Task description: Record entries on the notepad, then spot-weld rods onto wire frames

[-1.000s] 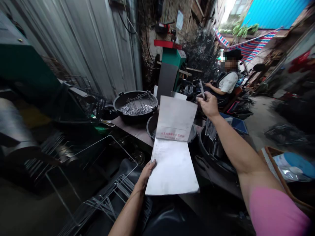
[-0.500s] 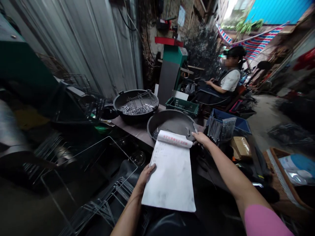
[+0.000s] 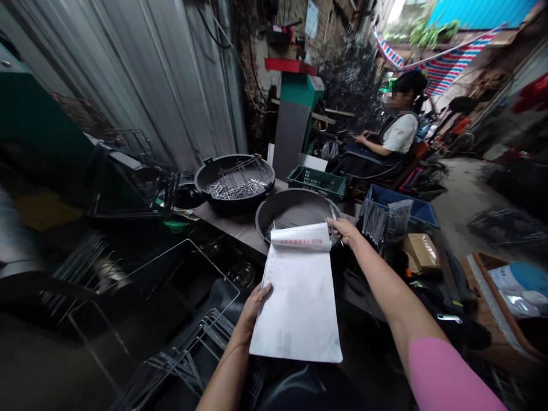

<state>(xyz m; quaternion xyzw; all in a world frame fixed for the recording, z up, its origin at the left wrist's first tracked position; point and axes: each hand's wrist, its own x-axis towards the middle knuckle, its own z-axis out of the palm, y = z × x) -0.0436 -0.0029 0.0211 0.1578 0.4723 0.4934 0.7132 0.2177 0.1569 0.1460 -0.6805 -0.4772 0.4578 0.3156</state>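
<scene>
My left hand [image 3: 258, 302] grips the left edge of a stack of white paper sheets [image 3: 299, 308], thumb on top. The top of the stack is curled over and shows red printed characters; the page has faint writing and grey smudges. My right hand [image 3: 345, 231] is closed around a slim, pen-like object [image 3: 333, 212] at the upper right corner of the sheets. Whether its fingers also touch the paper I cannot tell. Just behind the sheets is a dark round pan [image 3: 295, 202] with thin metal pieces in it, partly covered by the paper.
Another dark pan [image 3: 235, 197] holds many metal pieces. Behind are a green crate [image 3: 317, 180] and a blue crate [image 3: 417, 211] with metal rods. Bent wire racks [image 3: 188, 348] stand at lower left, a wicker basket [image 3: 492, 297] at right. A person [image 3: 400, 131] sits further back.
My right hand has shifted slightly left, closer to the paper's upper right corner. The curled top of the sheets has lifted a little. My left hand keeps its hold.
</scene>
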